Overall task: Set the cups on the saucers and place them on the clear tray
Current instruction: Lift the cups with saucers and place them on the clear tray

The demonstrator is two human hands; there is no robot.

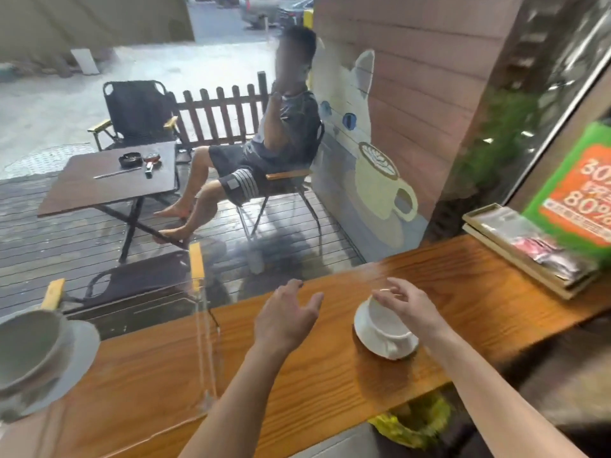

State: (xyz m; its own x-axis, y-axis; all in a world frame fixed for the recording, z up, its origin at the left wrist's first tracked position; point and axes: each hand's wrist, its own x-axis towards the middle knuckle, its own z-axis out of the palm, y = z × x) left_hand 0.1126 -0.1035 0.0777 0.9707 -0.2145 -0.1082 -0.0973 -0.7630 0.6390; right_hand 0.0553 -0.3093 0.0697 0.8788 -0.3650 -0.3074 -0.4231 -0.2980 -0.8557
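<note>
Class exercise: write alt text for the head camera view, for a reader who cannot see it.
On a wooden counter, a right hand hovers over a white cup on a saucer, while the open left hand hangs beside it. Another cup and saucer sit on a clear tray at left.

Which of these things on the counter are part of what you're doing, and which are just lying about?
In the job: white cup on its saucer; grey cup and saucer on the clear tray.

Lying about: wooden box of packets; green sign.
</note>
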